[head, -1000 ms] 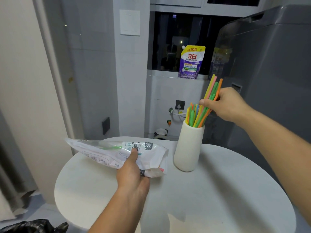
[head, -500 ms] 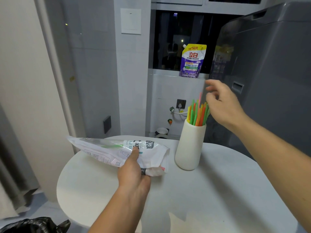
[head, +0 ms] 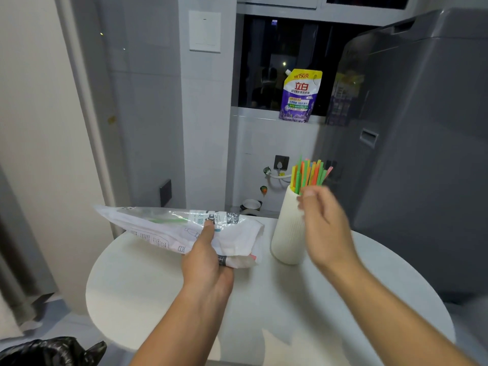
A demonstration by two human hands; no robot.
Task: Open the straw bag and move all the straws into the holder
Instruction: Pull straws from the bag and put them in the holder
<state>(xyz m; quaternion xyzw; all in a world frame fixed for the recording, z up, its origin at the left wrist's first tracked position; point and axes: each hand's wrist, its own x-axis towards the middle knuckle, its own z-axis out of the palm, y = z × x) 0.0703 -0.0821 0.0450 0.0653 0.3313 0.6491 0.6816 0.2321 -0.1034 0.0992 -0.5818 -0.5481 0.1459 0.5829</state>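
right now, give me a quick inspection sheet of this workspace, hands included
surface: round white table.
job's things: straw bag held over the table, a green straw showing inside; coloured straws upright in the white holder.
clutter: black plastic bag on the floor, lower left.
hands: left hand grips the straw bag; right hand, blurred, beside the holder, holds nothing.
cables: white cable at the wall socket behind the holder.
surroundings: grey appliance on the right; purple detergent pouch on the window sill.
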